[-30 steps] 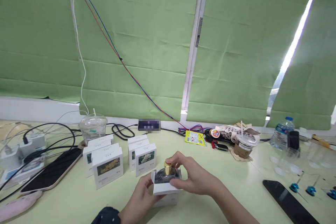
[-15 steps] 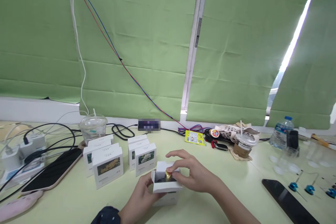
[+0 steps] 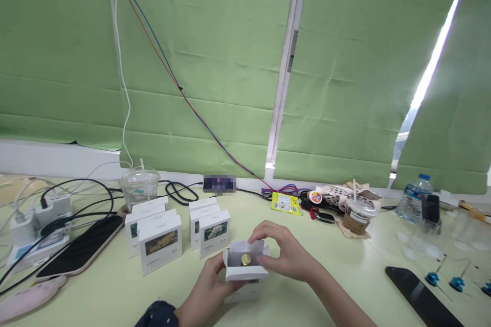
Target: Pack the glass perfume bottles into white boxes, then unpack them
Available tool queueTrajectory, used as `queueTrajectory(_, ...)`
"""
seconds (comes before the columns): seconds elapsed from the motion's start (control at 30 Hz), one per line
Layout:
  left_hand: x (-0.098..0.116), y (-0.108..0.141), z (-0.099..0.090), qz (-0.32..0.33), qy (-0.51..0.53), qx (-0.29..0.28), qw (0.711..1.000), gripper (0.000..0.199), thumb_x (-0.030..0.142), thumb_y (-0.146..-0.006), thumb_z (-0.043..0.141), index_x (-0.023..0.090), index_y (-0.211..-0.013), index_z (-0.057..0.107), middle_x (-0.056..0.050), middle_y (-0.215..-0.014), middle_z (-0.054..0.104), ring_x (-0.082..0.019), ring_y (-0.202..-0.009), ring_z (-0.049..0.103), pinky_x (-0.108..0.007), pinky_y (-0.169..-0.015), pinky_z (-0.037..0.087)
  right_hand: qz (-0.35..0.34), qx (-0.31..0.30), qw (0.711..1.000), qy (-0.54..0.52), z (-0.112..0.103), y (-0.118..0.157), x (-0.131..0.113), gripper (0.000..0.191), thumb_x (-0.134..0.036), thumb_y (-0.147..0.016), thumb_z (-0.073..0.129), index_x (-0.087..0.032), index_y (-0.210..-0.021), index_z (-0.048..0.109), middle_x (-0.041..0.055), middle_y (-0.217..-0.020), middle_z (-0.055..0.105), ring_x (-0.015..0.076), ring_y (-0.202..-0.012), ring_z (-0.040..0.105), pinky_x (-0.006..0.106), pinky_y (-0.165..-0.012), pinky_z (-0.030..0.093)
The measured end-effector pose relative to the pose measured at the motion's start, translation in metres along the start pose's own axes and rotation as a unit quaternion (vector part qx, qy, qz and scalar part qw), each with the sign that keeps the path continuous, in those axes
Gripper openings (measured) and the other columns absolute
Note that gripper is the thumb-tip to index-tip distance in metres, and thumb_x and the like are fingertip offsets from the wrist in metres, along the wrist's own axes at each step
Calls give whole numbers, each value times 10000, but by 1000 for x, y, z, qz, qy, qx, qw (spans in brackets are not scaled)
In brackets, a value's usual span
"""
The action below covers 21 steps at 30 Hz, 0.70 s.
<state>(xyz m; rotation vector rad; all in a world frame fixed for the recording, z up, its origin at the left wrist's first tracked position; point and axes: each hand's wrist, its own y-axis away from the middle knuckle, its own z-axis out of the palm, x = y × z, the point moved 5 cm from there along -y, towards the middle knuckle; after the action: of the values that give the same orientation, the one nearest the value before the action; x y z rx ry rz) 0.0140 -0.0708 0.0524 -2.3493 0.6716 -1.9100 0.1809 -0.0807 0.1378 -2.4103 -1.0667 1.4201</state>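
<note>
A small white box (image 3: 242,294) stands in front of me with its top flaps up. Inside it, the round gold cap (image 3: 246,259) of some item shows; the rest of that item is hidden by the box walls. My left hand (image 3: 210,283) is closed around the box's left side and front. At the right side, my right hand (image 3: 282,253) has its thumb on the right flap and its curled index finger at the back flap. Beyond my left hand stand several closed white boxes with flower pictures, among them one with yellow flowers (image 3: 160,245) and one with white flowers (image 3: 215,235).
At left lie a phone (image 3: 82,248), a power strip with chargers (image 3: 42,219) and cables. A lidded plastic cup (image 3: 140,186) stands behind the boxes. Towards the right are a drink cup (image 3: 356,217), a yellow packet (image 3: 286,204), a water bottle (image 3: 414,196) and a dark phone (image 3: 420,294).
The right fingers have let go of the gold cap and moved up to the box's flaps. The cap now sits uncovered inside the box. The view has shifted slightly.
</note>
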Motion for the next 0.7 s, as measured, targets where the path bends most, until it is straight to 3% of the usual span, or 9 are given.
queueTrajectory(0.1, -2, 2, -1, 2, -3, -4, 1000, 247, 328, -731, 764, 206, -933, 693, -38, -936, 754, -270, -911, 671, -359, -834, 518, 10, -15, 1000, -15, -1, 0, -4, 440, 29, -638, 571, -226, -990, 643, -2, -868, 692, 168, -821, 619, 317, -809, 498)
queueTrajectory(0.2, -5, 5, -4, 24, -13, 30, 999, 392, 277, -711, 778, 239, -1043, 573, -23, -971, 705, -238, -900, 650, -329, -789, 509, 18, -45, 999, 7, 0, 1, -4, 353, -1, -659, 590, -227, -915, 678, 5, -881, 697, 163, -790, 612, 316, -800, 499)
queueTrajectory(0.27, -5, 8, -9, 72, -28, 80, 994, 501, 252, -671, 801, 269, -1054, 479, -8, -987, 653, -228, -920, 627, -319, -788, 494, 7, -64, 998, 17, 1, 2, -4, 297, -31, -671, 626, -231, -875, 706, 13, -880, 695, 174, -805, 611, 314, -789, 501)
queueTrajectory(0.37, -5, 13, -13, 155, -52, 130, 978, 490, 232, -678, 784, 284, -1002, 420, -16, -1055, 577, -232, -1011, 578, -324, -848, 464, -18, -88, 996, 12, 1, 3, -4, 270, -54, -702, 644, -242, -879, 723, 16, -870, 709, 193, -862, 606, 316, -792, 501)
queueTrajectory(0.5, -6, 15, -10, 192, -86, 83, 974, 349, 181, -790, 662, 296, -1041, 447, -38, -1145, 517, -237, -1104, 520, -333, -927, 424, -11, -76, 997, 30, -3, 3, -2, 327, -32, -685, 653, -254, -913, 727, 22, -902, 690, 207, -945, 576, 347, -856, 488)
queueTrajectory(0.6, -3, 15, -7, 169, -101, 27, 980, 290, 152, -834, 594, 301, -1052, 476, -37, -1161, 498, -230, -1102, 514, -324, -945, 406, 8, -70, 997, 44, -5, 3, -1, 365, -37, -661, 674, -264, -944, 716, 19, -918, 668, 203, -910, 570, 352, -823, 492)
queueTrajectory(0.7, 4, 16, -5, 148, -109, 8, 983, 250, 159, -862, 573, 302, -1041, 472, -30, -1135, 502, -216, -1066, 525, -309, -930, 408, 17, -76, 997, 8, -2, 2, 1, 360, -51, -675, 679, -243, -979, 692, 15, -946, 690, 180, -831, 591, 325, -762, 489)
